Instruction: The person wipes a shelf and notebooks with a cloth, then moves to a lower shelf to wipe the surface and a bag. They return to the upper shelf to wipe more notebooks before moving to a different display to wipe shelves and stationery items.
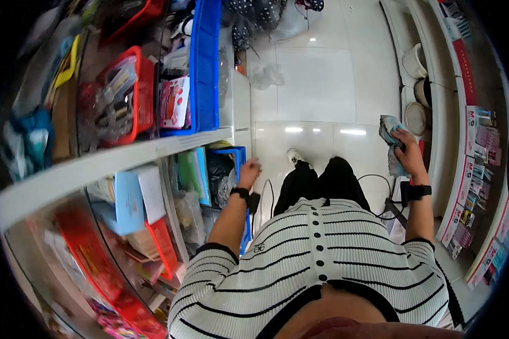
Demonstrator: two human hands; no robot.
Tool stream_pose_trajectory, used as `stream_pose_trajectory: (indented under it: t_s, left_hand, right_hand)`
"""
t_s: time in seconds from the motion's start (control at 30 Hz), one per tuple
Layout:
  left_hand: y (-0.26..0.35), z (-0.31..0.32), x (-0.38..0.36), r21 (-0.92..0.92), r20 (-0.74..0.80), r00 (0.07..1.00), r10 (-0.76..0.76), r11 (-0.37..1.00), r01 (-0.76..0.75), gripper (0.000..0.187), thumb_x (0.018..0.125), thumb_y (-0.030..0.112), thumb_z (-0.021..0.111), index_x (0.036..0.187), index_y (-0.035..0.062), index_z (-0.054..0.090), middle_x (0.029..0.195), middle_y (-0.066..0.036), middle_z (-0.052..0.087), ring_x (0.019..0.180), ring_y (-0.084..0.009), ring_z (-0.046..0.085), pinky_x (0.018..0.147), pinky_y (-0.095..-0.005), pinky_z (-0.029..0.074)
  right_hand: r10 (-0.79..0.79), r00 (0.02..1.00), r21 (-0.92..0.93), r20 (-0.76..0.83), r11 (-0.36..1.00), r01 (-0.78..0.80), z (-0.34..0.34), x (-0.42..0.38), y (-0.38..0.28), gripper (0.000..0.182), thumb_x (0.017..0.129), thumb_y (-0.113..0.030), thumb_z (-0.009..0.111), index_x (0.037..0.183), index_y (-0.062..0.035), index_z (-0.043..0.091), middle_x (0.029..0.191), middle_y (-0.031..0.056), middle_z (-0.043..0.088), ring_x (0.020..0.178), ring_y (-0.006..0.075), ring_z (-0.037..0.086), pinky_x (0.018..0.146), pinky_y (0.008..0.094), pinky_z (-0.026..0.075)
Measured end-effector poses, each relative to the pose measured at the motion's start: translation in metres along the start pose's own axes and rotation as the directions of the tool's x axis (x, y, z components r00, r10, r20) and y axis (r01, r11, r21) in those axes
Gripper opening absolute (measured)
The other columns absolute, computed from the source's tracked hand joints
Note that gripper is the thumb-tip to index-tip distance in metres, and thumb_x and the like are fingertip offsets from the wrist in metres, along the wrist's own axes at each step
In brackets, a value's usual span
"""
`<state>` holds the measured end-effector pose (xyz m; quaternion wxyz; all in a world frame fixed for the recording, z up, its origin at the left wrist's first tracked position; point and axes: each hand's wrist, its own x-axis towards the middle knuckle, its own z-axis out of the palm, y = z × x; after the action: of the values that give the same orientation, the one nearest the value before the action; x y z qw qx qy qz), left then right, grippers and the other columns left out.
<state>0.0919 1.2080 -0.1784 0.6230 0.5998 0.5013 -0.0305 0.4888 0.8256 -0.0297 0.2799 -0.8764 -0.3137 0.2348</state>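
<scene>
With the right hand's (pixel 408 151) fingers clamped on the crumpled grey-blue cloth (pixel 387 126) right of the frame's centre, I'd gather its loose ends clear of the pale round pot (pixel 415 118); the left hand's (pixel 249 170) fingers, left of centre, I can't read.

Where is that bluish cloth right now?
In the head view, the bluish cloth is in the person's right hand, toward the picture's right side, near the white shelf holding round containers.
</scene>
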Motion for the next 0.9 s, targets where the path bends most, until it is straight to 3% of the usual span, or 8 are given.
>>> stream_pose_trajectory:
  t_s: [0.23,0.33,0.57,0.6,0.67,0.8,0.83,0.9]
  left_hand:
    - [0.123,0.024,0.129,0.164,0.094,0.994,-0.057,0.986,0.041,0.034,0.088,0.016,0.057,0.12,0.0031,0.056,0.09,-0.008,0.065,0.079,-0.0162,0.063,0.071,-0.0279,0.05]
    - [0.102,0.023,0.192,0.299,0.155,0.987,0.044,0.95,-0.089,0.033,0.087,0.015,0.058,0.117,0.0027,0.058,0.088,-0.01,0.066,0.08,-0.0179,0.064,0.074,-0.0296,0.05]
    - [0.044,0.015,0.355,0.448,0.119,0.985,-0.123,0.892,0.057,0.034,0.087,0.018,0.061,0.118,0.0049,0.058,0.094,-0.013,0.066,0.087,-0.0239,0.063,0.08,-0.0336,0.05]
    - [0.091,0.032,0.371,0.549,0.08,0.97,-0.229,0.823,0.149,0.035,0.087,0.02,0.06,0.12,0.0058,0.057,0.096,-0.013,0.064,0.09,-0.0243,0.062,0.083,-0.0344,0.049]
    - [0.083,0.034,0.435,0.639,0.132,0.958,-0.256,0.761,0.115,0.041,0.087,0.02,0.061,0.125,0.0079,0.053,0.106,-0.014,0.061,0.092,-0.0252,0.062,0.084,-0.0356,0.049]
    - [0.043,0.049,0.554,0.824,0.198,0.98,-0.037,0.548,-0.146,0.066,0.082,0.019,0.065,0.141,0.0134,0.034,0.137,-0.016,0.04,0.11,-0.0297,0.055,0.09,-0.036,0.049]
    - [0.047,0.06,0.57,0.83,0.187,0.981,-0.041,0.542,-0.136,0.066,0.082,0.019,0.065,0.141,0.0134,0.034,0.137,-0.016,0.04,0.11,-0.0297,0.055,0.09,-0.036,0.049]
    - [0.057,0.083,0.605,0.933,0.188,0.978,-0.091,0.327,-0.148,0.074,0.082,0.011,0.061,0.146,0.0207,0.024,0.15,-0.013,0.023,0.126,-0.0315,0.044,0.099,-0.0403,0.044]
  right_hand:
    - [0.052,0.997,0.034,0.053,0.998,-0.054,0.003,0.141,0.033,0.052,0.068,0.008,0.058,0.119,-0.0053,0.06,0.132,0.0196,0.05,0.122,0.0363,0.047,0.105,0.0376,0.036]
    - [0.046,0.989,0.003,0.137,0.999,-0.047,0.021,0.237,0.07,0.051,0.068,0.007,0.057,0.118,-0.0046,0.06,0.131,0.0201,0.051,0.12,0.0365,0.048,0.104,0.0379,0.037]
    - [-0.077,0.915,-0.148,0.396,0.978,0.147,0.104,0.458,0.132,0.052,0.068,0.002,0.062,0.12,-0.008,0.059,0.126,0.0191,0.054,0.113,0.0382,0.05,0.1,0.0412,0.041]
    - [-0.091,0.916,-0.142,0.391,0.977,0.158,0.117,0.48,0.137,0.053,0.067,0.005,0.06,0.118,-0.0075,0.06,0.128,0.0188,0.053,0.114,0.0383,0.05,0.1,0.0402,0.041]
    - [-0.109,0.896,-0.132,0.431,0.974,0.182,0.148,0.524,0.148,0.054,0.066,0.007,0.058,0.118,-0.0069,0.059,0.13,0.0193,0.051,0.116,0.0374,0.05,0.102,0.0407,0.042]
    - [-0.172,0.886,-0.086,0.43,0.969,0.23,0.213,0.576,0.18,0.053,0.067,0.005,0.058,0.118,-0.0078,0.06,0.128,0.0184,0.052,0.115,0.0368,0.05,0.099,0.0407,0.044]
    - [-0.185,0.879,-0.051,0.439,0.972,0.23,0.224,0.582,0.193,0.054,0.065,0.008,0.056,0.117,-0.0056,0.06,0.13,0.019,0.05,0.116,0.0365,0.05,0.099,0.0399,0.045]
    - [-0.201,0.879,-0.037,0.433,0.97,0.24,0.247,0.59,0.215,0.055,0.065,0.008,0.056,0.117,-0.0057,0.06,0.13,0.0182,0.05,0.117,0.0362,0.05,0.099,0.0396,0.045]
